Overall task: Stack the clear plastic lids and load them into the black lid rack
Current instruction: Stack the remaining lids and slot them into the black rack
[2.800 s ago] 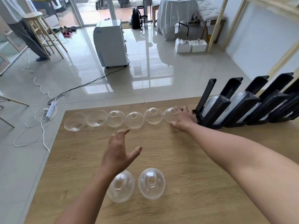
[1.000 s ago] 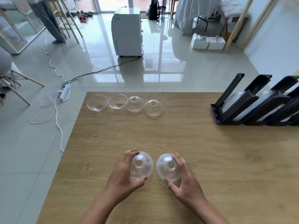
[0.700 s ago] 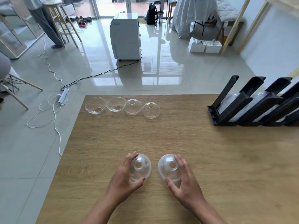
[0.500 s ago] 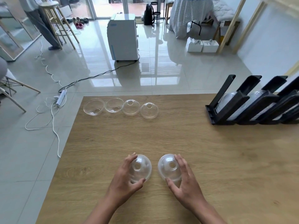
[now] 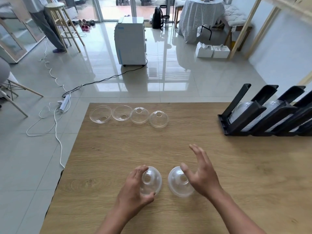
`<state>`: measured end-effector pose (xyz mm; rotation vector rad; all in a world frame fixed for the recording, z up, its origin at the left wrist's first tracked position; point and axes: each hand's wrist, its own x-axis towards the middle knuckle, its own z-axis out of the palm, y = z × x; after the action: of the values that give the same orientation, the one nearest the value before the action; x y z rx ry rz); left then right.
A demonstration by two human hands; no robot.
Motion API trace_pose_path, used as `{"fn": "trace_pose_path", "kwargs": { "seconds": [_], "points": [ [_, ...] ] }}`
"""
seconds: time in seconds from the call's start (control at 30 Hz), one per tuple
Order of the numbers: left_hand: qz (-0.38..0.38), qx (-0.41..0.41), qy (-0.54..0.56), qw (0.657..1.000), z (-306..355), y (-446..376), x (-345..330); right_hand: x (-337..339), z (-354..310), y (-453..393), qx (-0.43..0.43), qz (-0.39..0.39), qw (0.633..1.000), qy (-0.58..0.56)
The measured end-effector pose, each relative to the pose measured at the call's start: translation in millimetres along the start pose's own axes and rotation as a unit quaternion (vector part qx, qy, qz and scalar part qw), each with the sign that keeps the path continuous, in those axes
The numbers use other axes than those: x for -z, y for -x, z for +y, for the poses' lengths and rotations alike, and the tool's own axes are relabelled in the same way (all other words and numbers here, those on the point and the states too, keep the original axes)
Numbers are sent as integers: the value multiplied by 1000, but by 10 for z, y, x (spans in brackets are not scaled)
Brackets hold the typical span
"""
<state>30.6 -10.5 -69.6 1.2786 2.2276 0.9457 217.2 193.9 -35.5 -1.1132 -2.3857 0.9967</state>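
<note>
Two stacks of clear dome lids stand near the table's front. My left hand [image 5: 135, 188] curls around the left stack [image 5: 152, 180], thumb and fingers on its rim. My right hand [image 5: 201, 173] hovers just right of the right stack [image 5: 177, 183], fingers spread and lifted off it. Several single clear lids [image 5: 140, 115] lie in a row at the far left of the table, the two leftmost upturned. The black lid rack [image 5: 263, 119] stands at the far right with clear lids in its slots.
The wooden table [image 5: 185, 149] ends at its left edge above the tiled floor, where a white cable and power strip [image 5: 65, 103] lie. A white appliance [image 5: 130, 43], a wooden stool and a standing person are farther back.
My right hand has let go of the right stack and lifted up and to the right with the fingers spreading. My left hand stays on the left stack.
</note>
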Motion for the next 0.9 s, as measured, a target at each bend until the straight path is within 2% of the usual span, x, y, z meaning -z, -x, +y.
{"fn": "trace_pose_path", "kwargs": {
  "seconds": [0.17,0.3,0.53,0.73,0.9],
  "points": [
    [-5,12,4,1000,14,-13,-5,-102,-275,-1086,-20,-76,996,45],
    [-14,17,1,1000,30,-32,-5,-322,-496,-1796,-29,-104,991,76],
    [-28,44,-57,997,126,-64,-13,-658,-539,-2340,-53,-169,975,136],
    [-45,70,-87,993,146,-102,-22,-696,-419,-2197,-28,-110,986,121],
    [-45,68,-99,992,145,-112,-44,-358,-438,-1736,2,-51,997,60]
  ]
}}
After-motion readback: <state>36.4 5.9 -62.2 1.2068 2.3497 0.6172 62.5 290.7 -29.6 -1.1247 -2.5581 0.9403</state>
